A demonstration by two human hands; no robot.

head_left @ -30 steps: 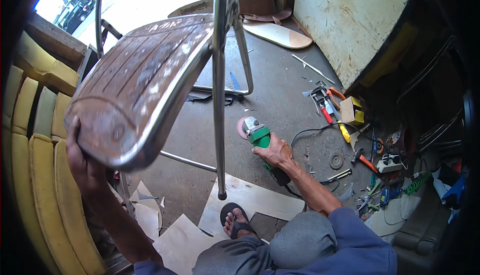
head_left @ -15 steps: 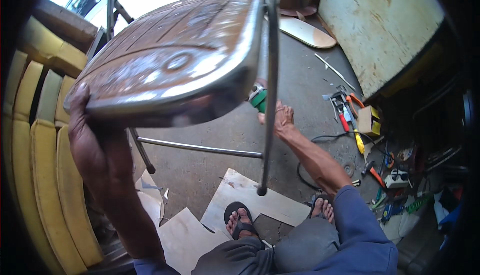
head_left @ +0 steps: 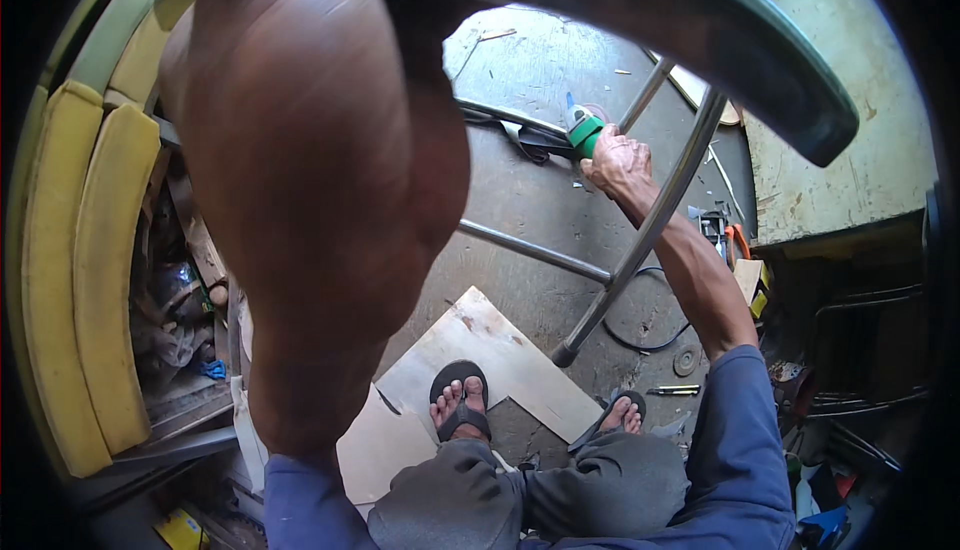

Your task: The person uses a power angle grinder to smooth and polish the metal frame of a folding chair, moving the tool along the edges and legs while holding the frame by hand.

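Observation:
A metal chair (head_left: 690, 20) is tilted up close in front of me, its shiny curved seat edge crossing the top of the view. My left hand (head_left: 300, 70) looms large at the upper left and grips the seat edge; its fingertips are hidden. Beyond the chair's tubular leg (head_left: 640, 240), my right hand (head_left: 618, 158) is wrapped round a green angle grinder (head_left: 583, 130). The grinder's disc shows faintly at its far end, near the chair's lower tubes.
Yellow padded cushions (head_left: 65, 280) stand along the left, beside a heap of scraps. Pale board pieces (head_left: 480, 340) lie under my sandalled feet. A black cord (head_left: 645, 345) loops over the floor near a loose disc (head_left: 687, 360). A large worn panel (head_left: 850, 120) leans at the right.
The chair has been raised and tipped nearer to me, so its seat top no longer shows. My left hand came up with it. My right hand moved farther and rightward with the grinder.

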